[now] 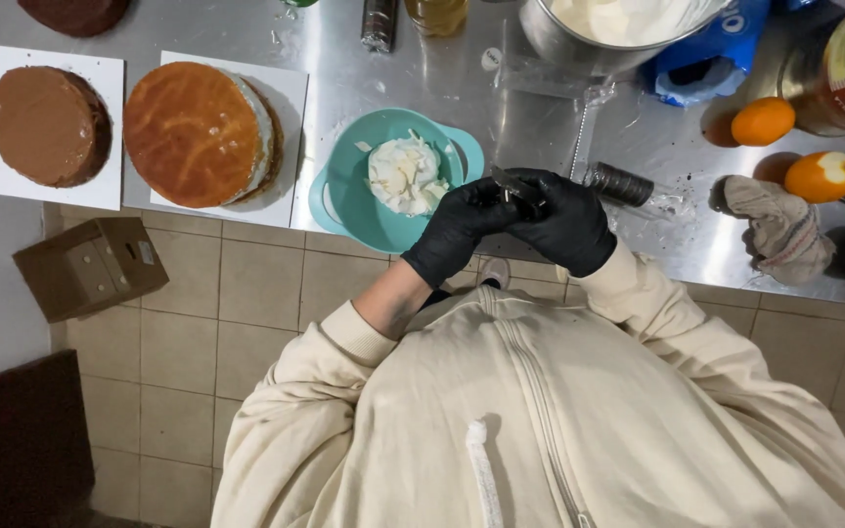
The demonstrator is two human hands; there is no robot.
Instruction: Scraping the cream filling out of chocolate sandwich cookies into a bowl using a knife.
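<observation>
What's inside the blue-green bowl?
The teal bowl holds one lump of white cream, maybe with pale shavings on top. Whatever is beneath the lump is hidden. The black-gloved left hand and right hand cover the bowl's near edge.

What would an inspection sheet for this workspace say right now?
Surface: steel counter, crumbs and smears.
Job's things: small dark tool held between both hands; teal bowl of white cream beside them.
Clutter: two cakes on white boards, metal mixing bowl, two oranges, rag, bottles.
Hands: left hand and right hand, black gloves, fingers closed on the tool.
Cables: nothing seen.
Surroundings: tiled floor, cardboard box.
</observation>
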